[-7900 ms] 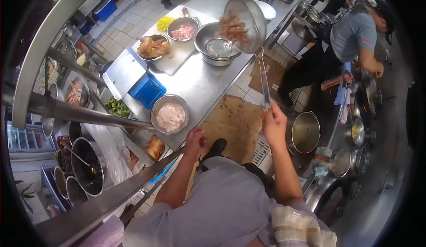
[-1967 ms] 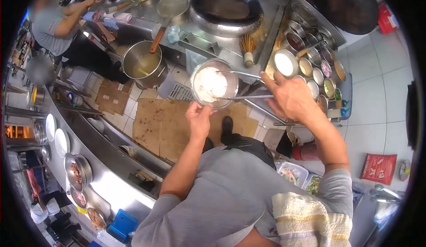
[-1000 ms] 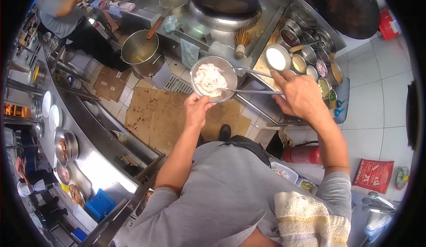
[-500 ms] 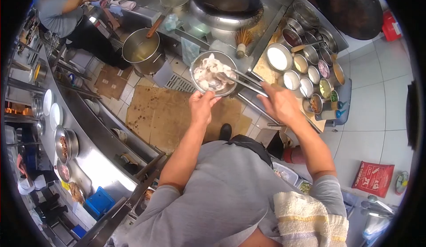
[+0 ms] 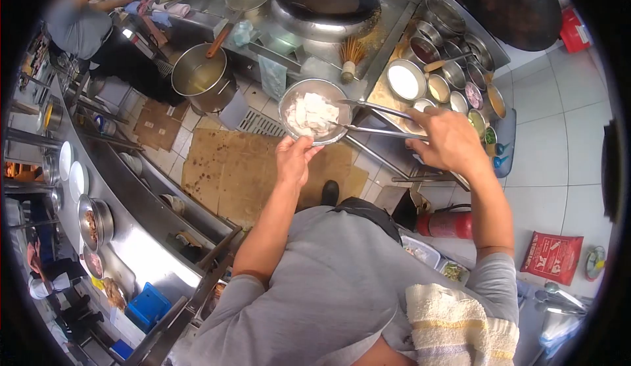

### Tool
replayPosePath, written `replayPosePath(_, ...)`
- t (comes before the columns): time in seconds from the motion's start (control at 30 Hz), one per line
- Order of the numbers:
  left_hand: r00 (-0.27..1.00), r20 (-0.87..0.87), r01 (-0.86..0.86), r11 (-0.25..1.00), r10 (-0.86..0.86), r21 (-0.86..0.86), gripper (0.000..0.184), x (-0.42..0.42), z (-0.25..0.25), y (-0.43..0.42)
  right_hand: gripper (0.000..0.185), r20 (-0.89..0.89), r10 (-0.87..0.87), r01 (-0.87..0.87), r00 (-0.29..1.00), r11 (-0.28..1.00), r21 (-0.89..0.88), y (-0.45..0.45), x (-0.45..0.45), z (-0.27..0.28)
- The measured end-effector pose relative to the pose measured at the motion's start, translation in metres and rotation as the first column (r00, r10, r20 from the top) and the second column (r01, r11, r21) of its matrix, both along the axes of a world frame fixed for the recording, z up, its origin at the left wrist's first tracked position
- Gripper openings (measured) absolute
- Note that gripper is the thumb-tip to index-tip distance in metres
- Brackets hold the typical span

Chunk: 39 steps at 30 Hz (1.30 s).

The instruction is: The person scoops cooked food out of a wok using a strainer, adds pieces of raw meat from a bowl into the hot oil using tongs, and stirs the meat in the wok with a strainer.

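A round metal bowl [image 5: 286, 97] is held up in front of me, its near rim gripped by my left hand [image 5: 293, 157]. Pale, whitish pieces of raw food [image 5: 311, 114] fill its middle; whether they are meat or fish I cannot tell. My right hand [image 5: 449, 137], right of the bowl, is closed around a pair of metal tongs [image 5: 388, 131]. The two arms of the tongs stand apart and their tips reach over the right side of the bowl, at the food's edge.
A wok [image 5: 325, 1] sits on the stove beyond the bowl, with a bamboo brush [image 5: 351, 57] nearby. A large pot [image 5: 199, 70] stands at left. Several seasoning bowls [image 5: 406, 80] crowd the right counter. Another person [image 5: 79, 27] works at upper left. Cardboard [image 5: 230, 169] covers the floor.
My right hand has moved right and slightly down, and the tongs have spread apart. The food now lies gathered in a lower heap. My left hand still holds the bowl.
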<state>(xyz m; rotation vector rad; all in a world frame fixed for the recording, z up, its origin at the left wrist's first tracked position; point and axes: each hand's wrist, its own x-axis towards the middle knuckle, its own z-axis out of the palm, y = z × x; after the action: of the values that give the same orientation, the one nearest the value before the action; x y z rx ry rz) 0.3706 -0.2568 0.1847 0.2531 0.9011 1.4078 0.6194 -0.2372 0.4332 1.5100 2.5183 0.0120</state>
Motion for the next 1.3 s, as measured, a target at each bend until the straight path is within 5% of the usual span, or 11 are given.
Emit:
replayPosePath(0.3, 0.999, -0.044, -0.002, 0.999, 0.004, 0.041, 0.017, -0.004, 0.008, -0.010, 0.039, -0.240, 0.019, -0.005, 0.971, 0.998, 0.060, 0.008, -0.011, -0.010)
replayPosePath(0.73, 0.987, -0.149, -0.042, 0.996, 0.052, 0.073, 0.009, -0.001, 0.005, -0.015, 0.038, -0.150, 0.038, -0.040, 0.988, 0.999, -0.016, 0.001, -0.023, -0.022)
replayPosePath(1.1, 0.994, -0.101, -0.050, 0.998, 0.052, 0.028, 0.013, -0.008, 0.002, -0.016, 0.036, -0.311, -0.020, 0.020, 0.950, 1.000, -0.004, -0.011, -0.014, 0.007)
replayPosePath(1.3, 0.994, -0.094, -0.045, 0.998, 0.048, 0.035, 0.014, -0.006, 0.009, -0.018, 0.040, -0.081, 0.039, -0.035, 0.996, 0.998, 0.050, -0.010, 0.000, -0.010)
